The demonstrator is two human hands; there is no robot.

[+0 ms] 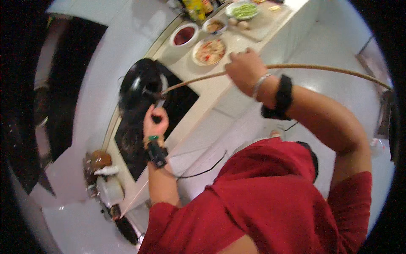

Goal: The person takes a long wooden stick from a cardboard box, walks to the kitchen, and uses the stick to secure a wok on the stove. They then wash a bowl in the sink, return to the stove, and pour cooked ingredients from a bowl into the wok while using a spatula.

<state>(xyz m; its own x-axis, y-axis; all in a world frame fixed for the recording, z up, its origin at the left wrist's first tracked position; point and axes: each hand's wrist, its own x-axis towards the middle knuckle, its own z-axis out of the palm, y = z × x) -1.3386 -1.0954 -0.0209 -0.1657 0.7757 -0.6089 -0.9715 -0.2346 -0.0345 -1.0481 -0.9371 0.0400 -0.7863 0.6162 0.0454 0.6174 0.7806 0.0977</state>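
My right hand (pixel 248 68) is closed around a long, thin wooden handle (pixel 304 66) above the counter's front edge. One end of the handle reaches down to a black wok (pixel 134 84); the other runs off towards the right rim of the picture. Beside the wok, my left hand (pixel 156 122) pinches a short grey piece (pixel 160 103), perhaps the wok's handle, with thumb and fingers curled into a ring. The wok stands on a black glass cooktop (pixel 182 98). Blur and dark tones hide what is inside it.
Beyond the wok are a plate of pale shreds with red bits (pixel 210 51), a dark-red-filled bowl (pixel 184 35) and a small bowl (pixel 215 25). Eggs (pixel 243 25) lie by a plate of green slices (pixel 244 11). A white pot (pixel 111 191) stands lower left; a range hood (pixel 85 70) overhangs.
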